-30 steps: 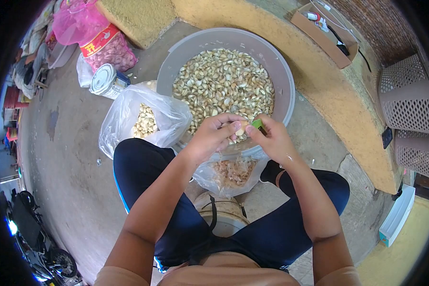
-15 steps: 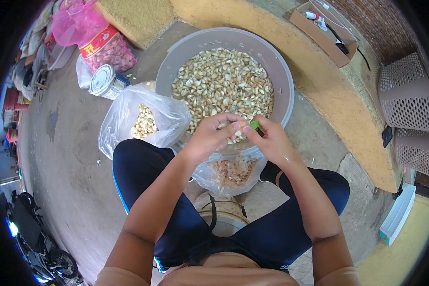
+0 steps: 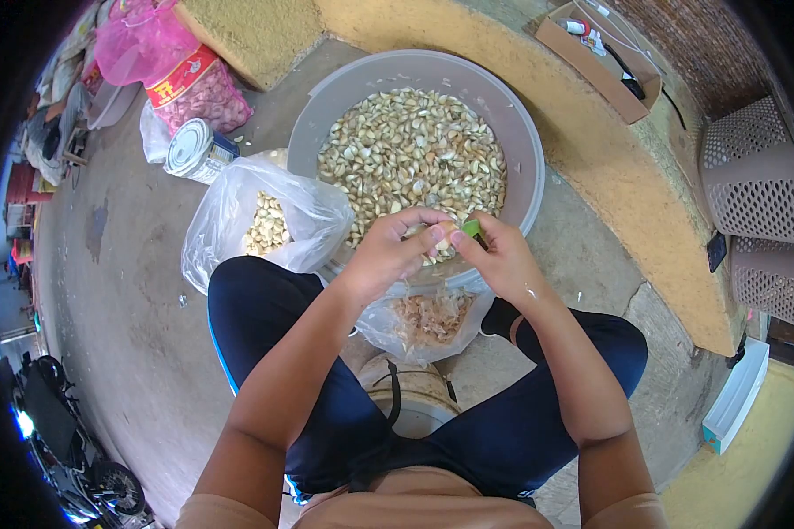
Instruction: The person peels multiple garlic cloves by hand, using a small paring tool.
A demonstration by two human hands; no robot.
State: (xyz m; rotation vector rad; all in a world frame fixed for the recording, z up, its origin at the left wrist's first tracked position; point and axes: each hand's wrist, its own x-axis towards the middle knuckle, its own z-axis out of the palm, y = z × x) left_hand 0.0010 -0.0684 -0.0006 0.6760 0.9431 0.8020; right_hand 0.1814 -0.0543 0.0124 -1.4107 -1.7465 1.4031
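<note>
A wide grey tub [image 3: 525, 141] holds many garlic cloves [image 3: 415, 150]. Over its near edge, my left hand [image 3: 399, 247] pinches a small garlic clove [image 3: 447, 231] between thumb and fingers. My right hand [image 3: 496, 256] is closed on a green-handled tool [image 3: 473, 231] and touches the same clove; the tool's blade cannot be made out. Left of the tub, a clear plastic bag [image 3: 216, 216] stands open with pale peeled cloves [image 3: 268, 225] inside. Below my hands, another clear bag [image 3: 375, 326] holds brownish skins [image 3: 432, 317].
A pink mesh sack of garlic [image 3: 207, 106] and a can [image 3: 190, 150] stand at upper left. A low yellow ledge [image 3: 626, 185] curves behind the tub, with a cardboard box [image 3: 591, 75] on it. Perforated baskets [image 3: 754, 189] are at right, a motorcycle [image 3: 71, 441] at lower left.
</note>
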